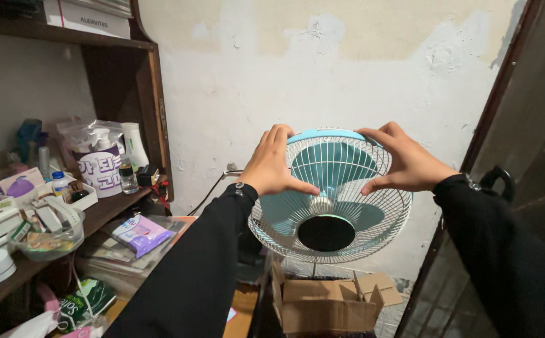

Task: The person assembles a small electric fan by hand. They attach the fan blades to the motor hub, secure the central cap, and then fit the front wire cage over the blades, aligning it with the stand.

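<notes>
A small electric fan (330, 216) with a white wire grille, pale blue blades and a black centre disc stands in front of me, tilted a little upward. My left hand (272, 164) grips the upper left of the grille's rim, thumb across the wires. My right hand (405, 161) grips the upper right of the rim the same way. Both arms are in black sleeves.
An open cardboard box (322, 303) sits below the fan. A dark wooden shelf unit (141, 94) at left carries bottles, packets, a clear bowl (50, 241) and white containers. A black cable (213, 191) runs along the peeling white wall. A dark door frame (492, 119) stands at right.
</notes>
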